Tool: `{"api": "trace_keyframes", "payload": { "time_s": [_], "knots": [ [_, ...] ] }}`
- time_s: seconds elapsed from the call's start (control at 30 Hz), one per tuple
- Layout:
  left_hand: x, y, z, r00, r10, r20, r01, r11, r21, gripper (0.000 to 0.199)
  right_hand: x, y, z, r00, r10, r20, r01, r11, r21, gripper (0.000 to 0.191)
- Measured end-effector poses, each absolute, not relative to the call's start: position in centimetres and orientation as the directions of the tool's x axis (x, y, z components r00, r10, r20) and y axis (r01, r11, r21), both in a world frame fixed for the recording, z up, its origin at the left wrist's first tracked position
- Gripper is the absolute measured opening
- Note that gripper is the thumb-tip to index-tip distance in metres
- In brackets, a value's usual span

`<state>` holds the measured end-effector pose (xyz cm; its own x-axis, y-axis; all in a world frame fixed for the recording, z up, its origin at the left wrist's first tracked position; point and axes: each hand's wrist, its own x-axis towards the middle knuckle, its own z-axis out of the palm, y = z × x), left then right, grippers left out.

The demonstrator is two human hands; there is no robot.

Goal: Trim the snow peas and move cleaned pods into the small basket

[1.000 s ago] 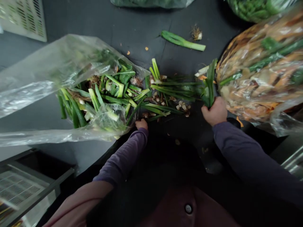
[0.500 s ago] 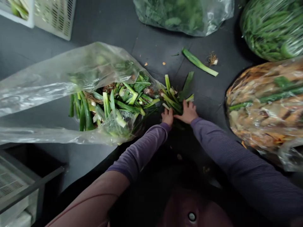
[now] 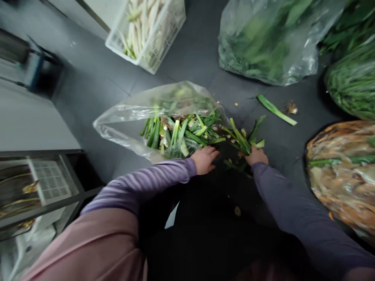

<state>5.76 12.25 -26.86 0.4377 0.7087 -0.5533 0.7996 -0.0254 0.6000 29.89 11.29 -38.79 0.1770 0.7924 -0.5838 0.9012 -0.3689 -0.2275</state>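
A clear plastic bag (image 3: 123, 109) lies on its side with its mouth gaping, and green onion trimmings (image 3: 175, 132) with roots and cut stalks show inside it. Beside the bag's near edge is my left hand (image 3: 205, 159), fingers stretched and apart, nothing visible in it. My right hand (image 3: 258, 156) is closed round a bunch of green onion pieces (image 3: 240, 138) on the floor, right of the bag; its fingertips are partly hidden. Further off lie a loose stalk piece (image 3: 277, 110) and a cut root end (image 3: 291, 107).
A white crate (image 3: 159, 43) of long pale vegetables stands at the back. Bags of leafy greens (image 3: 263, 50) and green vegetables (image 3: 351, 82) sit at the back right. To the right is a plastic-covered container of orange-brown scraps (image 3: 342, 171). A metal rack (image 3: 73, 199) stands at left.
The view has swung left. My left hand has moved away from my right, to the bag's near edge. My right hand has closed round the green onion pieces.
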Motion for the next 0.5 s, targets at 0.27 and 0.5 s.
{"api": "trace_keyframes", "payload": {
  "time_s": [0.27, 0.5],
  "knots": [
    [-8.8, 8.5, -17.9, 0.115, 0.656, -0.746, 0.982, 0.04, 0.187, 0.043, 34.0, 7.9, -29.8, 0.056, 0.687, -0.725, 0.775, -0.488, -0.402, 0.028],
    [-10.9, 1.8, -14.8, 0.585, 0.586, -0.56, 0.627, 0.111, 0.771, 0.032, 25.8, 8.7, -18.9, -0.195, 0.566, -0.801, 0.564, -0.604, -0.563, 0.032]
  ]
}}
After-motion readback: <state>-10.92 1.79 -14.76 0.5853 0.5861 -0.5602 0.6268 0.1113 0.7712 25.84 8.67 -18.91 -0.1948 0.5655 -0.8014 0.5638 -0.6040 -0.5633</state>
